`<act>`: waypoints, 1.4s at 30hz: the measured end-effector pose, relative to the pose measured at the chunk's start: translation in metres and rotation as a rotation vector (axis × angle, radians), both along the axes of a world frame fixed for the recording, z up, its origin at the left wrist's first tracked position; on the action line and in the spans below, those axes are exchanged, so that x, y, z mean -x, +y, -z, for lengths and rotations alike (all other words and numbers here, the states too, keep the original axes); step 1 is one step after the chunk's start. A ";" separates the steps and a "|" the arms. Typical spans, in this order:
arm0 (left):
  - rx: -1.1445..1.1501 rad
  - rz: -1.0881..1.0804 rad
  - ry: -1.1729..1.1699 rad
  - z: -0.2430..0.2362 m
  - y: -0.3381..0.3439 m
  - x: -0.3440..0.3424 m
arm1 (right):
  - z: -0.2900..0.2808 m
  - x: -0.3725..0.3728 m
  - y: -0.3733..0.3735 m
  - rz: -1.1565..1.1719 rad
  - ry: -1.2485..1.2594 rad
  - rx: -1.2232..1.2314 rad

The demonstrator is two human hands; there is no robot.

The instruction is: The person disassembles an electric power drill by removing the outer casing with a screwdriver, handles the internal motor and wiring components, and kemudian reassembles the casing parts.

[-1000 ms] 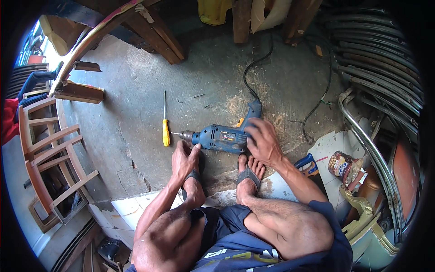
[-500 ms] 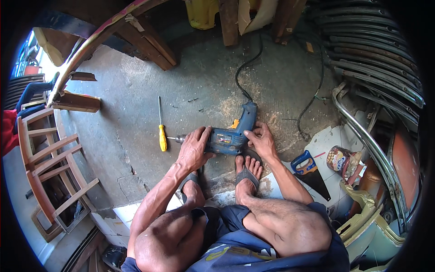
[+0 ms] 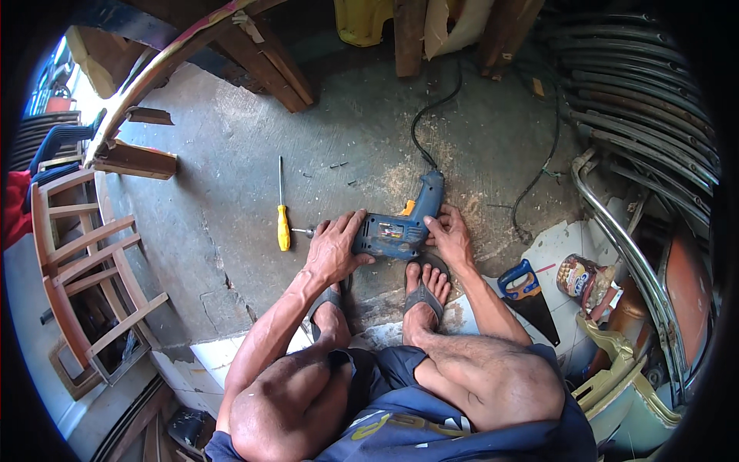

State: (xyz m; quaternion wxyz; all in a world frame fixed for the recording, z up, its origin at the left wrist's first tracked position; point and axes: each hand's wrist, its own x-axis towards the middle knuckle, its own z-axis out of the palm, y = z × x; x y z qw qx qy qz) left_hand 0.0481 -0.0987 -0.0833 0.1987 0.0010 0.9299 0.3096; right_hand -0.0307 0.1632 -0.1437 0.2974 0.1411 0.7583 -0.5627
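A blue power drill [image 3: 392,236] with a yellow trigger lies on its side on the floor in front of my feet. My left hand [image 3: 336,248] is closed over its front end and covers most of the chuck; a thin bit sticks out past the fingers to the left. At the rear of the drill's body, my right hand [image 3: 453,240] grips with thumb and bent fingers, its fingertips partly hidden. The drill's handle points away from me, and a black cord [image 3: 419,129] runs from it. Just left of the bit lies a yellow-handled screwdriver [image 3: 283,229].
Small dark screws [image 3: 339,165] lie beyond the drill. A blue-handled handsaw [image 3: 531,296] and a printed tub [image 3: 576,276] are at the right, near stacked metal tube frames [image 3: 639,108]. Wooden chair frames [image 3: 92,269] stand at the left. Wooden legs [image 3: 409,38] line the far side.
The whole view has shifted slightly, so things appear a little further right. Less of the chuck shows past my left hand. Both hands stay on the drill.
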 end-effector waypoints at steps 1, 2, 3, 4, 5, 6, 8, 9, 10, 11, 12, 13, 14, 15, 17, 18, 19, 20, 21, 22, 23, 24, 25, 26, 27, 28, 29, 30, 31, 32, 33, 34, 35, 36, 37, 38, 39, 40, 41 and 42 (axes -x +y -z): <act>0.024 -0.003 0.011 0.000 0.000 -0.002 | -0.002 -0.002 -0.003 -0.012 0.030 0.000; 0.048 -0.005 0.022 0.000 -0.001 -0.003 | -0.006 -0.008 -0.004 -0.050 0.028 -0.009; 0.047 -0.003 0.025 0.002 -0.002 -0.002 | -0.008 -0.011 -0.005 -0.048 0.031 -0.010; 0.017 -0.002 0.008 0.001 -0.003 0.000 | -0.010 -0.013 -0.004 -0.028 0.028 0.010; -0.012 0.000 -0.010 0.001 -0.003 0.001 | -0.011 -0.015 -0.004 -0.007 0.024 0.031; -0.014 0.004 -0.011 0.000 -0.003 0.002 | -0.013 -0.016 -0.004 0.004 -0.011 0.042; -0.010 -0.008 0.026 -0.001 -0.003 -0.002 | -0.020 -0.015 -0.006 0.004 -0.017 0.039; -0.010 -0.005 0.018 -0.002 -0.002 -0.006 | -0.021 -0.016 -0.006 -0.001 -0.016 0.039; -0.008 -0.009 0.020 -0.003 0.000 -0.006 | -0.020 -0.019 -0.006 0.050 -0.005 0.080; -0.006 -0.014 0.021 -0.003 0.002 -0.004 | -0.018 -0.018 -0.003 0.057 -0.001 0.078; -0.015 -0.027 0.010 -0.003 0.003 -0.002 | -0.015 -0.017 -0.001 0.047 0.001 0.061; -0.012 -0.029 0.011 0.000 0.002 -0.003 | -0.016 -0.016 -0.003 0.030 0.001 0.049; -0.007 -0.023 0.024 0.003 0.002 -0.003 | -0.017 -0.014 -0.004 0.026 0.001 0.053; -0.002 -0.019 0.038 0.005 0.001 -0.004 | -0.019 -0.011 -0.004 0.047 -0.034 0.036; 0.033 -0.020 0.036 0.004 0.004 -0.005 | -0.024 -0.010 -0.010 0.061 -0.069 0.030; 0.061 -0.018 0.033 0.004 0.004 -0.006 | -0.027 -0.012 -0.012 -0.048 0.209 -0.168; 0.067 -0.025 0.028 0.003 0.002 -0.011 | -0.032 -0.016 -0.015 -0.156 0.483 -0.366; 0.070 -0.057 0.097 0.003 0.001 -0.014 | -0.048 -0.012 -0.020 -0.249 0.688 -0.381; 0.075 -0.090 0.166 0.003 -0.001 -0.017 | -0.052 -0.011 -0.026 -0.259 0.692 -0.377; 0.073 -0.099 0.164 0.003 -0.002 -0.023 | -0.056 -0.013 -0.030 -0.392 0.765 -0.336; 0.061 -0.180 0.188 0.003 -0.005 -0.031 | -0.057 -0.014 -0.035 -0.527 0.836 -0.291; 0.050 -0.262 0.212 0.002 -0.008 -0.039 | -0.056 -0.014 -0.042 -0.606 0.820 -0.232; 0.047 -0.346 0.234 0.000 -0.011 -0.045 | -0.055 -0.015 -0.052 -0.616 0.819 -0.222; 0.058 -0.391 0.290 -0.001 -0.011 -0.050 | -0.055 -0.015 -0.063 -0.714 0.860 -0.218; -0.064 -0.501 0.149 -0.002 -0.011 -0.056 | -0.056 -0.014 -0.072 -0.812 0.901 -0.214; -0.105 -0.541 0.072 0.000 -0.011 -0.062 | -0.060 -0.016 -0.082 -0.865 0.889 -0.230; -0.147 -0.581 -0.006 0.003 -0.010 -0.067 | -0.058 -0.018 -0.091 -0.873 0.888 -0.221; -0.188 -0.609 -0.060 0.007 -0.008 -0.073 | -0.053 -0.019 -0.098 -0.944 0.885 -0.307; -0.219 -0.610 -0.139 0.016 -0.010 -0.084 | -0.049 -0.022 -0.107 -1.019 0.880 -0.386; -0.249 -0.624 -0.266 0.024 -0.010 -0.090 | -0.044 -0.020 -0.113 -1.082 0.863 -0.473; -0.281 -0.637 -0.394 0.031 -0.012 -0.095 | -0.041 -0.019 -0.117 -1.094 0.862 -0.464; -0.298 -0.603 -0.464 0.031 -0.013 -0.092 | -0.038 -0.021 -0.116 -1.064 0.850 -0.467; -0.307 -0.611 -0.474 0.032 -0.011 -0.089 | -0.035 -0.022 -0.114 -1.033 0.837 -0.470; -0.367 -0.641 -0.493 0.032 -0.009 -0.085 | -0.032 -0.023 -0.113 -1.005 0.877 -0.475; -0.420 -0.678 -0.509 0.034 -0.011 -0.084 | -0.034 -0.021 -0.115 -1.018 0.870 -0.466; -0.499 -0.724 -0.549 0.039 -0.014 -0.086 | -0.036 -0.019 -0.117 -1.024 0.834 -0.447; -0.500 -0.734 -0.557 0.043 -0.017 -0.085 | -0.038 -0.016 -0.119 -1.027 0.798 -0.428; -0.677 -0.836 -0.602 0.042 -0.017 -0.078 | -0.038 -0.016 -0.119 -1.049 0.761 -0.443; -0.857 -0.931 -0.636 0.037 -0.019 -0.065 | -0.038 -0.014 -0.117 -1.052 0.748 -0.455; -0.965 -0.956 -0.723 0.030 -0.022 -0.054 | -0.039 -0.015 -0.115 -1.034 0.767 -0.435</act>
